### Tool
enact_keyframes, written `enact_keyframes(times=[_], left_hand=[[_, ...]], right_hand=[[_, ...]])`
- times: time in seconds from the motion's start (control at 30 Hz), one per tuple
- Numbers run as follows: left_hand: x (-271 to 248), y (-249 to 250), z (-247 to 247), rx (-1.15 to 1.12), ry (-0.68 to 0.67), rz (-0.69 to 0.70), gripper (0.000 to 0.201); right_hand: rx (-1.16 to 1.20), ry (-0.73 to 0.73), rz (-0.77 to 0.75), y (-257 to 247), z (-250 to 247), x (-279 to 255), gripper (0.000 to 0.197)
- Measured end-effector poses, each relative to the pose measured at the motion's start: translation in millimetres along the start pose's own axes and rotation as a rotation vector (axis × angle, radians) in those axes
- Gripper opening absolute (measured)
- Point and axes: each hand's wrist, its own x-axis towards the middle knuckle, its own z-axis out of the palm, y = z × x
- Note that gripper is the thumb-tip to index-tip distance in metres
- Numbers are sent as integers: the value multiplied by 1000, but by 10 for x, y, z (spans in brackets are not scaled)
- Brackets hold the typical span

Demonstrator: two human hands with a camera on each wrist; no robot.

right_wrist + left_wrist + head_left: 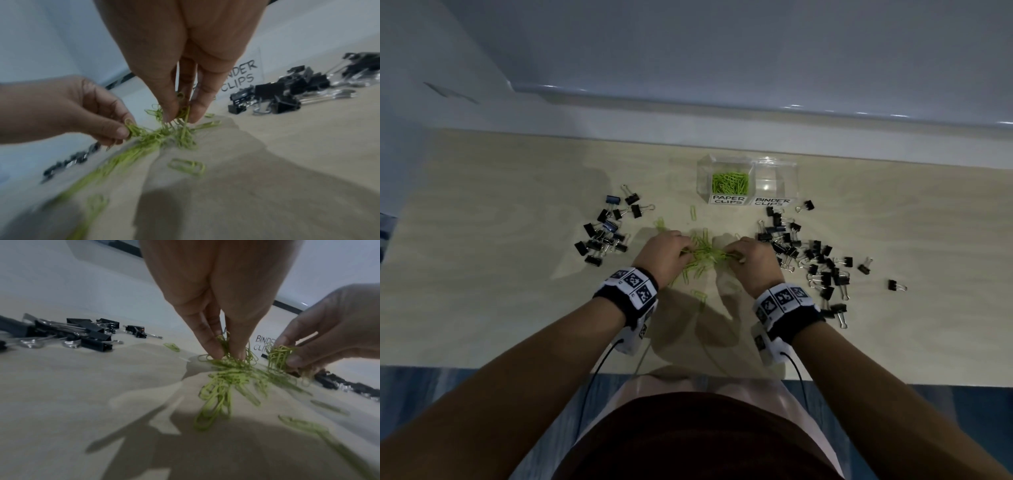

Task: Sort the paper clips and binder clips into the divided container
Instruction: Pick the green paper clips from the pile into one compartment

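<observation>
Left hand (667,251) and right hand (751,257) both pinch bunches from tangled green wire paper clips (702,255) on desk (500,274), just before clear divided plastic container (748,181). Step: gathering. Next: lift, carry to its PAPER CLIPS compartment; black metal binder clips (808,260) flank heap.

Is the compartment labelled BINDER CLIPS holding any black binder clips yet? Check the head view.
No: the clear plastic compartment labelled BINDER CLIPS holds nothing, and the black metal binder clips lie on the table.
</observation>
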Motion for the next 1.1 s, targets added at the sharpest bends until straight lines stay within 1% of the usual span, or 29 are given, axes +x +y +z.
enact_keyframes(times=[0.1, 0.23, 0.33, 0.4, 0.47, 0.57, 0.6, 0.67, 0.73, 0.77, 0.83, 0.9, 0.93, 1.0, 1.03, 1.1], left_hand=[[71, 100, -120, -101, 80, -23, 17], [338, 325, -358, -241, 188, -47, 15], [650, 495, -528, -275, 264, -70, 16], [867, 584, -584, -217, 273, -70, 15], [1057, 667, -590, -99, 220, -89, 13], [1253, 749, -509, 28, 138, -144, 15], [1276, 746, -484, 27, 120, -142, 16], [1279, 707, -463, -80, 113, -105, 21], [1150, 612, -475, -207, 162, -23, 24], [1063, 533, -481, -242, 208, 15, 22], [895, 301, -465, -179, 299, 38, 16], [725, 13, -386, -84, 333, -44, 17], [639, -123, -328, -34, 316, -102, 19], [476, -313, -202, 83, 221, -204, 28], [401, -348, -143, 124, 169, -211, 31], [270, -327, -45, 142, 95, -128, 33]], right_hand=[[114, 87, 99, -63, -202, 61, 17], [218, 127, 206, -168, -483, 360, 17], [167, 205, 206, -212, -648, 695, 17], [92, 232, 181, -232, -697, 928, 16], [-48, 194, 158, -248, -665, 1140, 14], [-201, 37, 185, -232, -605, 1311, 20], [-203, 21, 174, -230, -618, 1308, 25], [-162, 85, 95, -197, -685, 1230, 32], [-136, 186, -46, -121, -687, 1037, 26], [-129, 198, -103, -80, -652, 921, 22], [-115, 117, -138, -10, -532, 718, 19], [-124, -6, -100, 11, -396, 573, 24], [-148, -74, -73, 7, -329, 523, 30], [-200, -201, -29, -39, -201, 448, 42], [-214, -241, -23, -77, -137, 410, 45], [-225, -265, -63, -157, -32, 329, 47]])
